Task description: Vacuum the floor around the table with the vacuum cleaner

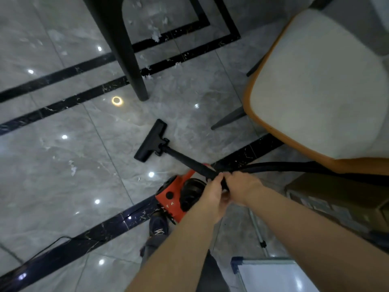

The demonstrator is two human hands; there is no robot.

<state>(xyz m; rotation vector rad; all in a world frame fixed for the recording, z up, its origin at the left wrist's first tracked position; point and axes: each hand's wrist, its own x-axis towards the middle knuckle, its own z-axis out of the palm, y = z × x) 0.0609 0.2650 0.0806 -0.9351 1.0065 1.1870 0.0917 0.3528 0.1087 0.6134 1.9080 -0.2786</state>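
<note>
We are gripping the black wand of the vacuum cleaner with both hands at its upper end, where the hose is joining it. Our left hand is wrapping its fingers around the tube from below, and our right hand is closing over it just beside, the two hands touching. From this grip the wand is sloping away and down to the floor head, which is lying flat on the grey tile floor, near the dark table leg. The red canister is sitting directly under our hands, by our shoe. White scraps, perhaps paper, are lying beyond the leg. A cushioned chair is standing to the right.
</note>
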